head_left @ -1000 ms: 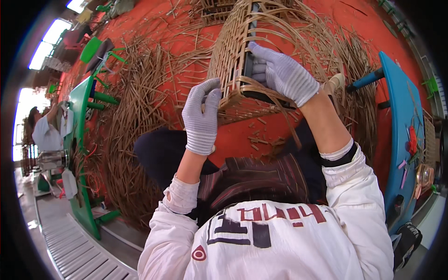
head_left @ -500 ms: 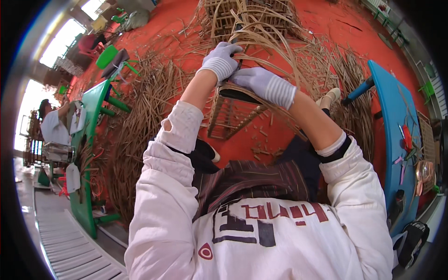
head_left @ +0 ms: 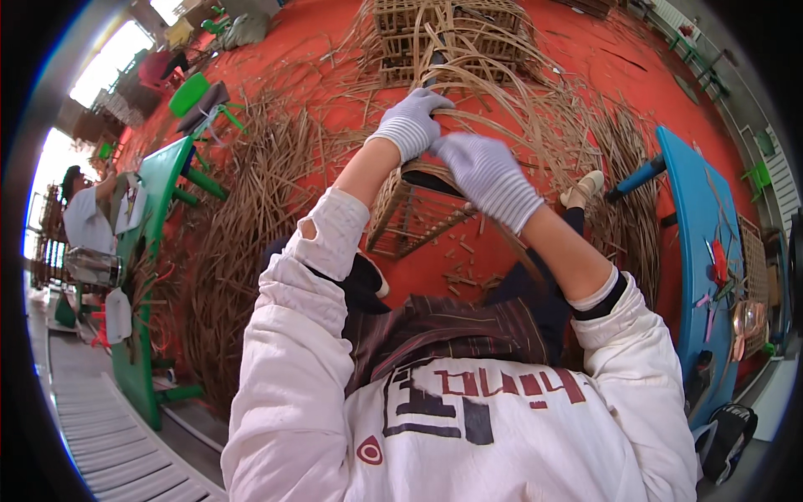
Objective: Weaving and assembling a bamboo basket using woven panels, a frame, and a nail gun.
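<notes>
A wicker basket frame (head_left: 386, 222) with open slatted sides stands tilted in front of my knees. A black band (head_left: 429, 181) lines its near upper edge. My left hand (head_left: 411, 124), in a pale grey knit glove with a striped cuff, is closed on the frame's far upper end; the exact grip is hidden under the fingers. Close to its right, my right hand (head_left: 489, 176), gloved alike, has its fingers bent together in a pinch. What it pinches is hidden and slightly blurred. Long loose wicker strips (head_left: 523, 117) arc away from the work beyond both hands.
Stacked wicker crates (head_left: 452, 38) stand ahead on the red floor. Strip heaps (head_left: 251, 243) lie left and right. A green table (head_left: 138, 360) stands left, where a person (head_left: 90, 219) sits. A blue table (head_left: 711, 251) on the right carries red-handled tools (head_left: 719, 261).
My right hand has lifted off the frame's edge and shifted right, its fingers drawing together. My left hand has moved slightly right and down. The view has shifted a little.
</notes>
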A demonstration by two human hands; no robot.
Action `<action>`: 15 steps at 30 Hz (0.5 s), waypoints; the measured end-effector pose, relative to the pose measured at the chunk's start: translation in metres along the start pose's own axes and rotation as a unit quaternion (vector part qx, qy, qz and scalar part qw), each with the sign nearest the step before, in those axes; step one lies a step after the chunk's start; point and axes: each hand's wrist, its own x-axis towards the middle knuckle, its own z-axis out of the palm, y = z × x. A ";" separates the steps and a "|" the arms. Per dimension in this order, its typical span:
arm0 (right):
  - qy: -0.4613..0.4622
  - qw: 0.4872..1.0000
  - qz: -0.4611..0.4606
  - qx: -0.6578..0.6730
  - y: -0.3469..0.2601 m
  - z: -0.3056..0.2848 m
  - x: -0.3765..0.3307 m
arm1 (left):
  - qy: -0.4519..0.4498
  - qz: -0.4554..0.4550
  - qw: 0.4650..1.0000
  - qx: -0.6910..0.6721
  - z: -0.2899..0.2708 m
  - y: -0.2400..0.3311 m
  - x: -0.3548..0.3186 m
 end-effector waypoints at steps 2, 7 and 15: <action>0.044 0.999 0.002 -0.003 0.026 -0.005 0.022 | 0.004 0.018 0.999 -0.031 -0.003 -0.011 0.005; -0.004 0.997 -0.043 0.061 0.006 -0.017 0.024 | 0.015 0.035 0.997 -0.069 -0.021 -0.028 -0.005; -0.091 0.884 -0.036 0.457 -0.025 -0.026 0.052 | -0.052 0.104 0.981 -0.156 -0.037 -0.071 -0.008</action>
